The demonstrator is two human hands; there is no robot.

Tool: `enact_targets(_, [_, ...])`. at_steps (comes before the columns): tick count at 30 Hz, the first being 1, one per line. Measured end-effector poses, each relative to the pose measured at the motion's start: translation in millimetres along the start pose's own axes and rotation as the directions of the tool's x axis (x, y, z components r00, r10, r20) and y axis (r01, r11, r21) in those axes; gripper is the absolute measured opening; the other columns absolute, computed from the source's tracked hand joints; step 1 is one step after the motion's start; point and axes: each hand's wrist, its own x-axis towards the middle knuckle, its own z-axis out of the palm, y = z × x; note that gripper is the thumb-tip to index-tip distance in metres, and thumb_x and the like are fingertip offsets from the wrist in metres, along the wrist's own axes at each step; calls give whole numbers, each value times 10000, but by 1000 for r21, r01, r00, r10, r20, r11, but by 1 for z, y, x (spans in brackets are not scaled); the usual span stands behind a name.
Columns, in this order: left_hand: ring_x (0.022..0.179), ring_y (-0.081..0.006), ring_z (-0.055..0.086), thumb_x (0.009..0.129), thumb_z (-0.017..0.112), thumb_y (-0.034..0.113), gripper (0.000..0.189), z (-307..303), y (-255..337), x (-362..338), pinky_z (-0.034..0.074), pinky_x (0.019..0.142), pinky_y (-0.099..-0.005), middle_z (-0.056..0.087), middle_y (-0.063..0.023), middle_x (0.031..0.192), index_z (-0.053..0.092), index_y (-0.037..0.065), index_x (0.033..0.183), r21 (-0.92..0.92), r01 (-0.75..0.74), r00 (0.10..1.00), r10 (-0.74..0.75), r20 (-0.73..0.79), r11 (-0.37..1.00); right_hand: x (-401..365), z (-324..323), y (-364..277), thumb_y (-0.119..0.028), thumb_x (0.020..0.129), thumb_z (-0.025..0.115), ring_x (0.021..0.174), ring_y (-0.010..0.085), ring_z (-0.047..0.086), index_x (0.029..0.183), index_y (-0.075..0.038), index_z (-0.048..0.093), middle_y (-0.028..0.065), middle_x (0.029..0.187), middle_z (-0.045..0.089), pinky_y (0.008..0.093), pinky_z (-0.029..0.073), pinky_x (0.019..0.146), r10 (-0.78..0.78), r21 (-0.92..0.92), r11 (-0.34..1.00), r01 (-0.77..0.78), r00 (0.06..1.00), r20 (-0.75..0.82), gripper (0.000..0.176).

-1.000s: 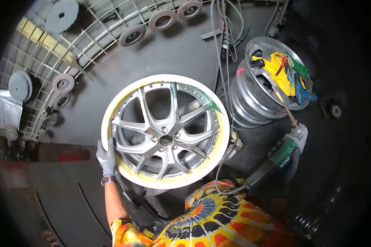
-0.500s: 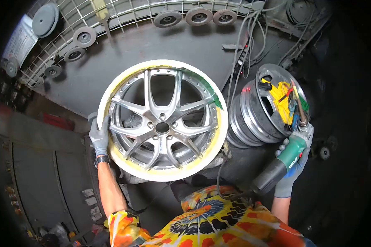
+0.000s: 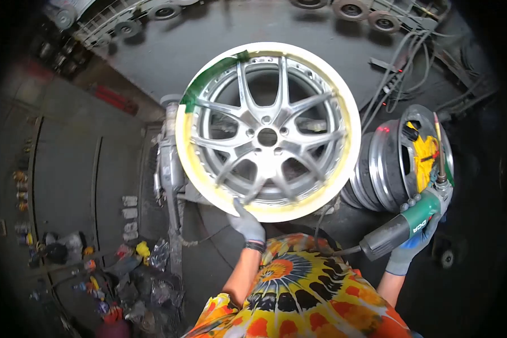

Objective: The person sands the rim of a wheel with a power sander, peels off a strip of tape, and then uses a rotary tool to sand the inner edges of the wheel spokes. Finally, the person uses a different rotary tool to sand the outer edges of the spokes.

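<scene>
A silver multi-spoke wheel rim faces up in the middle, its outer lip covered in pale yellow tape. Green tape lies along the upper left of that lip. My left hand, in a grey glove, grips the rim's lower edge, with the fingers partly over the lip. In my right hand, also gloved, is a green and black power tool, held right of the rim with its narrow tip pointing up. The fingers wrap around its body.
Stacked wheels stand at the right, with a yellow cloth inside the top one. Grey cables hang behind them. Abrasive discs line a rack at the top. A metal machine arm is left of the rim; bags and clutter lie lower left.
The rim has turned counterclockwise, carrying the green tape from upper right to upper left. My left hand has moved from its left side to the bottom edge. The camera view has shifted.
</scene>
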Motion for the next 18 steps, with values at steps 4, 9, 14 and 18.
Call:
enact_targets(4, [831, -181, 726, 1068, 679, 333, 474, -47, 52, -45, 620, 710, -355, 740, -138, 1129, 615, -51, 1340, 2, 651, 671, -576, 467, 759, 18, 12, 12, -462, 1088, 588, 1278, 344, 566, 1612, 18, 298, 222, 1482, 513, 506, 489, 1140, 46, 63, 997, -55, 990, 136, 767])
enact_targets(9, [840, -245, 684, 1073, 656, 320, 362, -79, 59, 41, 586, 743, -417, 677, -144, 986, 611, -24, 1178, 282, -60, 949, -33, 312, 957, 34, 19, 31, -484, 1060, 635, 1196, 331, 594, 1586, 49, 300, 199, 1439, 527, 485, 533, 1053, 132, 6, 991, -135, 977, 167, 820])
enact_targets(14, [1039, -370, 651, 1068, 622, 200, 265, -49, 153, 179, 509, 950, -472, 659, -227, 1062, 638, -52, 1149, 347, -707, 703, 667, 247, 616, 48, 40, 64, -473, 1067, 622, 1150, 318, 602, 1549, 29, 358, 182, 1366, 540, 472, 539, 1007, 176, -147, 977, -155, 975, 137, 745])
enact_targets(18, [1026, -382, 654, 1023, 663, 209, 290, 3, 253, 187, 530, 917, -472, 650, -229, 1140, 644, -12, 1209, 261, -841, 540, 729, 420, 473, 56, 59, 87, -470, 1077, 598, 1153, 305, 608, 1539, 16, 390, 167, 1348, 553, 470, 544, 1003, 171, -337, 934, -120, 977, 128, 702])
